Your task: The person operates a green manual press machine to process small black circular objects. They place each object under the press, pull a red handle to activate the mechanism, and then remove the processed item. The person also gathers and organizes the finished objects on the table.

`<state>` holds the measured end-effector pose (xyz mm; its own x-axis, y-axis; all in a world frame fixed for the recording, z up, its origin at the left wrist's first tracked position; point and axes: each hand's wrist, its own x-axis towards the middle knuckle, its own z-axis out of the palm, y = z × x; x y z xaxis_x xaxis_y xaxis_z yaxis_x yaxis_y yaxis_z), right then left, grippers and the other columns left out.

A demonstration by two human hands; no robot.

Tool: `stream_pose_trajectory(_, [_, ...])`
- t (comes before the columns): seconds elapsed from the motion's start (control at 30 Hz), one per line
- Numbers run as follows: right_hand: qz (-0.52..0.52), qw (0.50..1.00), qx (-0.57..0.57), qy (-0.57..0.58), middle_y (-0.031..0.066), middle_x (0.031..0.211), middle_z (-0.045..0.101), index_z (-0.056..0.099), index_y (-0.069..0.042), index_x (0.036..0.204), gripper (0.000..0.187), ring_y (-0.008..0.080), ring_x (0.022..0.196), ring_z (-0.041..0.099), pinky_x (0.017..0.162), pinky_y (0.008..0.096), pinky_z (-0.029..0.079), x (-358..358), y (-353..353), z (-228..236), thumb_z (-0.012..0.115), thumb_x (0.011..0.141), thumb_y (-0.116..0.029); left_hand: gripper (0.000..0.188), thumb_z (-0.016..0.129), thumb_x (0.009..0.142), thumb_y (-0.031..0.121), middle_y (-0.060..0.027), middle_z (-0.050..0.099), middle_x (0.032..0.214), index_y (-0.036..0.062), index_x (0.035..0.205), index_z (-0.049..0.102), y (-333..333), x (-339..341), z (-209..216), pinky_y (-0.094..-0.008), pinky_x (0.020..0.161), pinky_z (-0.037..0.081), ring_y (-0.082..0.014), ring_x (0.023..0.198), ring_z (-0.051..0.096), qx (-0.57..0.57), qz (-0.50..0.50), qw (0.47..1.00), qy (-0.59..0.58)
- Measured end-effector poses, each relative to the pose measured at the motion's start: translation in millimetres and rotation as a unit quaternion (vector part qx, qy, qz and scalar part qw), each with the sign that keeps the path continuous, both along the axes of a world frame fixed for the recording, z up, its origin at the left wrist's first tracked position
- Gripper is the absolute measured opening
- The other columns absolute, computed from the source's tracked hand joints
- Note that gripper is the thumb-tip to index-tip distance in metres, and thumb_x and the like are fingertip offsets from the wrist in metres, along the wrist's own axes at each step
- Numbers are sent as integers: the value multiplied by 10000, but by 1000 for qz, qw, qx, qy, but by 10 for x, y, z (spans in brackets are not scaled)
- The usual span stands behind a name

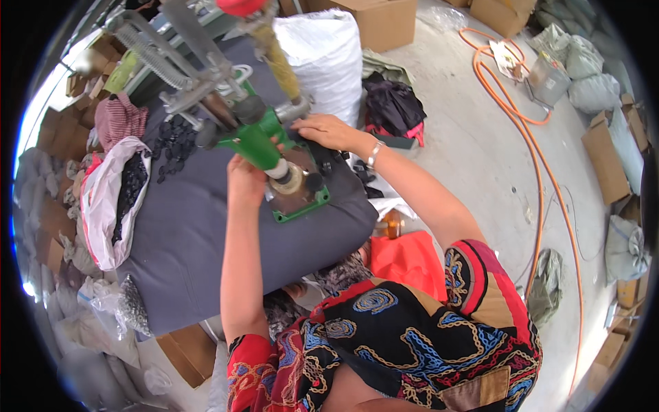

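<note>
A green press (255,143) with a metal head and spring stands on the grey-covered table (199,240). My left hand (246,180) is up against the left side of the press. Its fingers go behind the green body, so what they hold, if anything, is hidden. My right hand (328,132) reaches in from the other side, with its fingers stretched toward the press beside a metal joint (294,110). Nothing shows in it. Below the press head lies a green-edged base plate (302,207). Small dark pieces (336,163) lie near its right edge.
Many small black pieces (175,141) are spread left of the press, beside an open white bag (103,206) of more. A large white sack (319,55) stands behind. Cardboard boxes (384,24) and an orange hose (535,144) are on the floor to the right.
</note>
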<state>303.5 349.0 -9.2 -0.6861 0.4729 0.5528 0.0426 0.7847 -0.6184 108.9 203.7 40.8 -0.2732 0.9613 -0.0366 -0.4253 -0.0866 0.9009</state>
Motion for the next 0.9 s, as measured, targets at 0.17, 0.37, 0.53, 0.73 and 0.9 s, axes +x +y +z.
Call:
stream_pose_trajectory(0.17, [22,997,48,-56,151,936,637,649,-20,893,309,357,899,586,815,422,463,79,-41,-46,513,942,-293,363,536,948,75,-243,623,1134,-101,1264,504,-868,-176,132,-454,913,517,-377,1045,631,13,35,998,51])
stream_pose_trajectory(0.37, [-24,999,26,-27,142,913,640,645,-18,910,236,352,922,595,828,411,478,520,-172,-22,567,913,-241,332,551,945,87,-232,645,1088,-96,1223,546,-1673,-640,-32,-433,886,534,-358,999,652,7,129,989,71])
stream_pose_trajectory(0.53, [54,996,66,9,136,1072,617,627,-39,1057,306,340,1042,578,897,410,478,439,-717,334,643,877,-286,283,557,925,48,-220,665,1036,-85,1174,584,-2176,-603,-167,-405,831,559,-342,947,670,13,189,981,28])
stream_pose_trajectory(0.73, [11,990,143,-4,136,1132,589,594,-55,1103,289,334,1018,586,864,397,498,376,-1009,185,675,833,-121,284,568,919,52,-222,665,1029,-81,1169,580,-2467,-395,-250,-407,803,569,-334,906,682,5,241,970,10])
stream_pose_trajectory(0.9, [-69,992,105,3,142,1022,624,635,-23,994,168,323,958,608,830,382,496,523,-1092,-75,622,827,-6,277,581,908,50,-209,673,1010,-71,1157,593,-2920,-408,-409,-400,794,568,-323,902,684,35,306,951,-29])
